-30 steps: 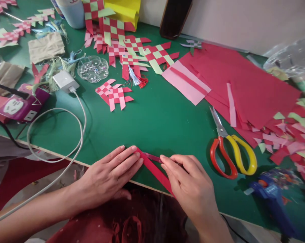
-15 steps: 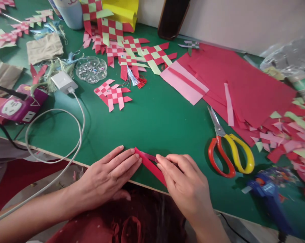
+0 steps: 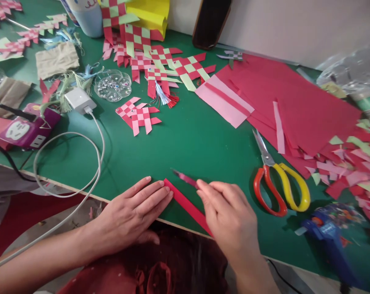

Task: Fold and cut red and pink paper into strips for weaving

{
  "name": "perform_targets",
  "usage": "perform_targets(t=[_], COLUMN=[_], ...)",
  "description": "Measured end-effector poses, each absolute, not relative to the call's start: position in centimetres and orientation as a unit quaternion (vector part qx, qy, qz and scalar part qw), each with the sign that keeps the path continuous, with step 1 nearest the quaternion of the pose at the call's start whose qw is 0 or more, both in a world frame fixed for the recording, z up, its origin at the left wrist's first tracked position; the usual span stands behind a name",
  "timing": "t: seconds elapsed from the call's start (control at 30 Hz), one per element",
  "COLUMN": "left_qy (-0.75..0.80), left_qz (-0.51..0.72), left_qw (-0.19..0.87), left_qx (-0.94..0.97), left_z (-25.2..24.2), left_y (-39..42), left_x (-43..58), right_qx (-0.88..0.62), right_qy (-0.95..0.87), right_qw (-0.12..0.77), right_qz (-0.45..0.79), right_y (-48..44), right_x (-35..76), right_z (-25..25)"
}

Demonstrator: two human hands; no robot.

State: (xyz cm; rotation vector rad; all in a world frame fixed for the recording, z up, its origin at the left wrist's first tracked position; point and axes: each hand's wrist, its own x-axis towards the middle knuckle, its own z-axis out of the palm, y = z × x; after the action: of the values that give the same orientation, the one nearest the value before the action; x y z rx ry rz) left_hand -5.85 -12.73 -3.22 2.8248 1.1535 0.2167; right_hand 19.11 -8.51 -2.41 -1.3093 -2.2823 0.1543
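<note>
Flat on the near edge of the green table lies a folded red paper strip (image 3: pixel 187 206), running down to the right. My left hand (image 3: pixel 142 204) rests with straight fingers on its upper left end and presses it down. Just right of the strip, my right hand (image 3: pixel 227 216) pinches a slim pink-handled knife (image 3: pixel 187 179). The knife's thin dark tip points up and left, above the table and apart from the strip. The strip's lower end passes beside my right hand, which partly hides it.
Open scissors (image 3: pixel 269 163) lie to the right, with a blue glue gun (image 3: pixel 326 234) below them. Red paper sheets (image 3: pixel 298 98) and offcuts (image 3: pixel 353 163) cover the right side. Woven paper fish (image 3: pixel 142 118) and a white cable (image 3: pixel 100 143) lie to the left.
The knife has come out of the fold of the red strip and moved slightly right, with my right hand. The strip now lies flatter; my left hand stays in place.
</note>
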Motion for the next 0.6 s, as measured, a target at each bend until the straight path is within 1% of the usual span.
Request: perform_targets(t=[0.1,0.27,0.37,0.5,0.6], left_qy=[0.376,0.400,0.410,0.422,0.427], left_qz=[0.060,0.073,0.079,0.086,0.085], left_qw=[0.034,0.031,0.029,0.020,0.024], left_qx=[0.924,0.913,0.908,0.902,0.900], left_z=[-3.3,-2.8,-1.9,-0.9,-0.6], left_y=[-12.7,-12.3,-11.6,-10.4,-9.8], left_x=[-5.9,-5.3,-4.7,-3.6,-2.9], right_qx=[-0.497,-0.508,-0.485,-0.473,-0.473], right_qy=[-0.829,-0.824,-0.834,-0.853,-0.853], right_qw=[0.257,0.250,0.263,0.213,0.211], right_qz=[0.012,-0.011,0.014,0.059,0.054], right_y=[-7.8,-7.6,-8.9,-11.6,-12.6], right_x=[19.8,21.0,21.6,22.3,22.5], right_z=[-2.7,-2.2,-1.4,-1.0,-1.4])
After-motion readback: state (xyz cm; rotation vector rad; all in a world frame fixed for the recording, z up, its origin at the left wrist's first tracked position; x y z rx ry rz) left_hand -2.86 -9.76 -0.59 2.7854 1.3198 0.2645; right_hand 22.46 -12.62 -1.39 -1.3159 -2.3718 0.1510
